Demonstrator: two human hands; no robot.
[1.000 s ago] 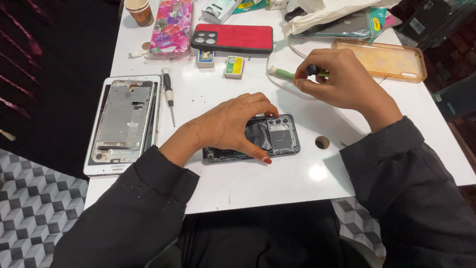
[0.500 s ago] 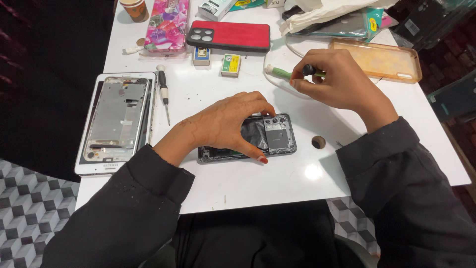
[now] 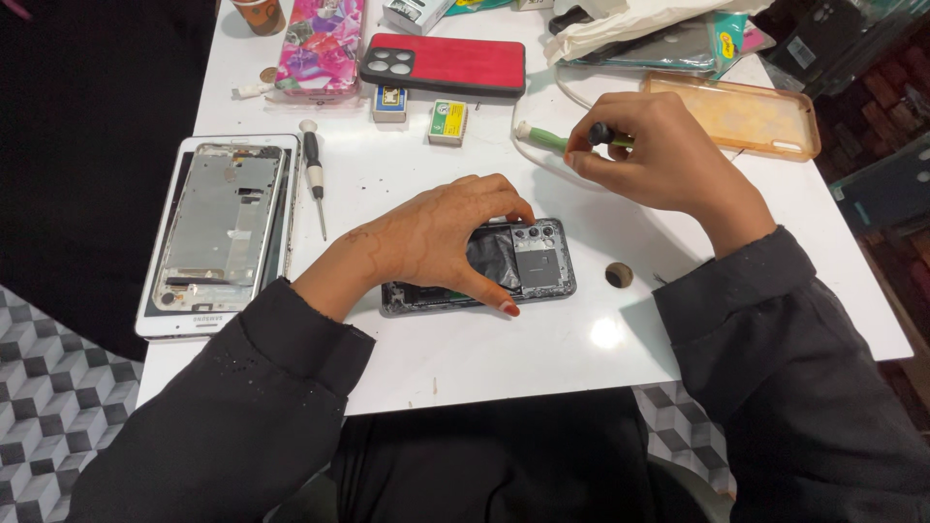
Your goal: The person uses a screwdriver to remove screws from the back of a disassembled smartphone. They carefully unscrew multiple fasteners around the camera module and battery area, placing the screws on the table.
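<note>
Head view: left of the opened phone [image 3: 528, 261] we see a stripped tablet frame [image 3: 218, 228] and a screwdriver [image 3: 313, 169] on the white worktop [image 3: 465, 349]. Our left hand [image 3: 436, 237] lies over the phone, fingers [image 3: 489, 295] pressed against its edges. Right of the phone, our right hand [image 3: 659, 155] pinches a green-handled tool [image 3: 557, 140]. Beyond the phone lies a red case [image 3: 446, 63].
</note>
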